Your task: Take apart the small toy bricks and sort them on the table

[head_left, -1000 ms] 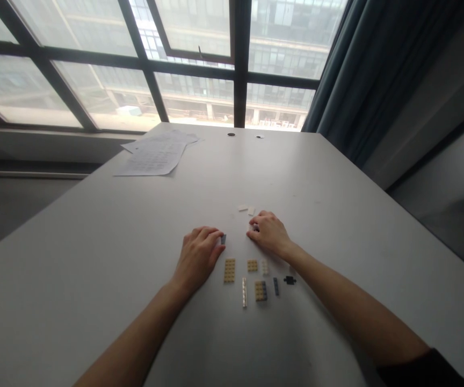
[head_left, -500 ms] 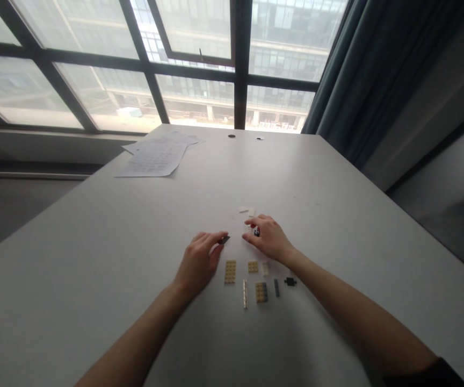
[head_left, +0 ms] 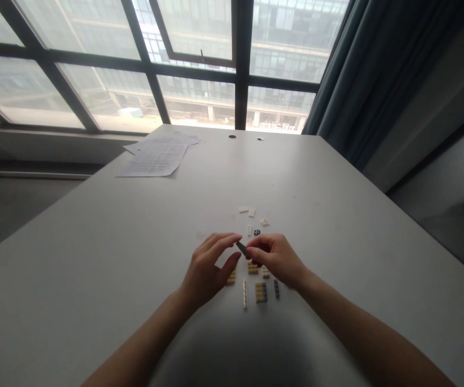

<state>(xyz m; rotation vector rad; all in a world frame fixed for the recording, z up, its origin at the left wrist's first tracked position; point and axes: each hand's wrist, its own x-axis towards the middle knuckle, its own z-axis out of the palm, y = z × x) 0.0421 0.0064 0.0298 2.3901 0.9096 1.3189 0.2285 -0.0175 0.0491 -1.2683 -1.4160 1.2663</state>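
Note:
My right hand [head_left: 278,255] pinches a small dark grey toy brick piece [head_left: 241,248] between thumb and fingers, a little above the table. Close to it on the left is my left hand [head_left: 210,266], its thumb and index finger apart around the piece. The index fingertip is at the piece's upper end; whether it touches I cannot tell. Below the hands lie a tan brick plate [head_left: 231,277], partly under my left thumb, a smaller tan plate [head_left: 252,267] and a white piece [head_left: 266,272] beside my right fingers.
Nearer me lie a narrow white strip [head_left: 245,294], a tan-and-grey plate [head_left: 261,292] and a grey strip [head_left: 276,289]. Beyond the hands are white flat pieces [head_left: 252,213], a white studded strip [head_left: 248,230] and a dark round piece [head_left: 256,232]. Paper sheets [head_left: 155,158] lie far left.
My right hand has come back toward me from the white pieces and taken hold of the dark grey piece. My left hand has moved right and its fingers have spread.

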